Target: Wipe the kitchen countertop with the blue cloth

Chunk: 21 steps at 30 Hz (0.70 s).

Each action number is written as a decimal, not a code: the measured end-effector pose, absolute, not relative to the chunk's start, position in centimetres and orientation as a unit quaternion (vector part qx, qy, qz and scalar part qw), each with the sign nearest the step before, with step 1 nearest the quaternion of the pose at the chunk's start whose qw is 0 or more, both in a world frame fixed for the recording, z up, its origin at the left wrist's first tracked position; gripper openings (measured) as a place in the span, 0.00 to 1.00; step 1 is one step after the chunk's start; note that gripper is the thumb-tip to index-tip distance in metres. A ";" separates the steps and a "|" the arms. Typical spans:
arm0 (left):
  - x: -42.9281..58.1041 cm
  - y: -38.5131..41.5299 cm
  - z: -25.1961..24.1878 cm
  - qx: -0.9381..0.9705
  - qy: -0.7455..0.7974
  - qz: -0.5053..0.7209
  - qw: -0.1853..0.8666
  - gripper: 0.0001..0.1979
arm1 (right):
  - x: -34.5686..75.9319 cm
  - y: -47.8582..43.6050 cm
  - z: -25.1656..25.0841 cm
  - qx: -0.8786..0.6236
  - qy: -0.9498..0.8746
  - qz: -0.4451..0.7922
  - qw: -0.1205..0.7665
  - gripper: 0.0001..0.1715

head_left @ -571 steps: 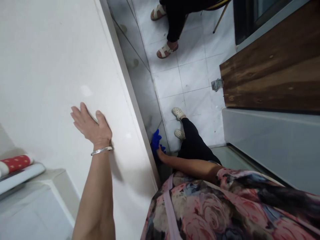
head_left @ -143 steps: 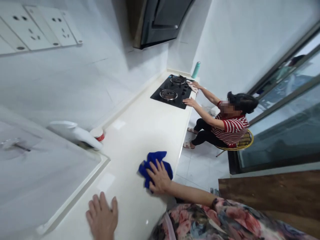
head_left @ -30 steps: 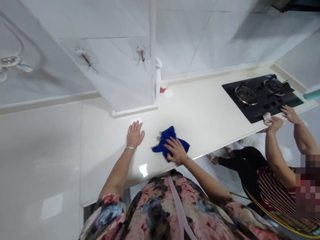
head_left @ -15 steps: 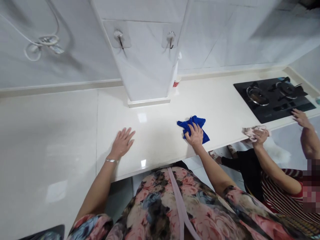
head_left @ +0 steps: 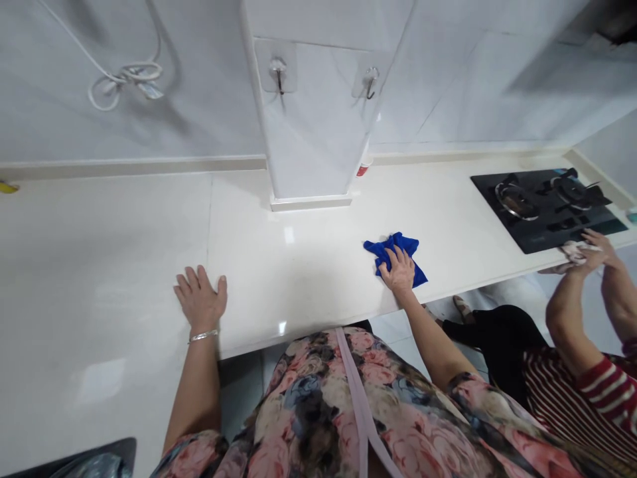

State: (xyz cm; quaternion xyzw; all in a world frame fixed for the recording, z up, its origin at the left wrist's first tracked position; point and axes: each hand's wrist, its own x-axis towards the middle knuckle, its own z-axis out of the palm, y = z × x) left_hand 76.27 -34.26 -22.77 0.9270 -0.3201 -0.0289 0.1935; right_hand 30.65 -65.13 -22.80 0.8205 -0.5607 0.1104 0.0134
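My left hand (head_left: 200, 299), with a silver bracelet at the wrist, rests palm down on the white countertop (head_left: 269, 279), fingers spread and nothing in them. It lies across the seam in the counter. Over to the right, my right hand (head_left: 399, 271) presses on a crumpled blue cloth (head_left: 417, 271), its fingers curled over the fabric. The cloth lies flat on the counter near the front edge, its corners sticking out around my hand.
A tiled pillar (head_left: 313, 146) with two hooks juts onto the counter; a red-and-white cup (head_left: 363, 168) stands behind it. To the right is a black gas hob (head_left: 542, 206). A co-worker's hands (head_left: 592, 252) hold a pale cloth at its front edge. A dark-rimmed object (head_left: 94, 458) sits lower left.
My left hand has slid left along the counter. My right hand stays on the blue cloth. The co-worker's pale cloth has moved right to the hob's front edge. My view has shifted slightly left.
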 end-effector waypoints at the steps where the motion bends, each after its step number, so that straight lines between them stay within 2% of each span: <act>1: 76.3 -34.2 -22.8 0.927 -0.320 -0.028 0.195 0.45 | 30.8 -65.0 -23.0 0.816 -0.566 0.115 0.015 0.35; 6: 76.5 -34.0 -22.8 0.926 -0.322 -0.016 0.199 0.45 | 33.8 -65.0 -23.5 0.770 -0.625 0.125 0.016 0.35; 11: 76.8 -34.1 -23.0 0.933 -0.317 -0.019 0.167 0.45 | 39.7 -67.0 -22.5 0.735 -0.675 0.069 0.002 0.38; 21: 76.0 -34.0 -23.1 0.922 -0.326 0.024 0.208 0.42 | 53.6 -68.6 -21.4 0.799 -0.600 0.032 -0.018 0.40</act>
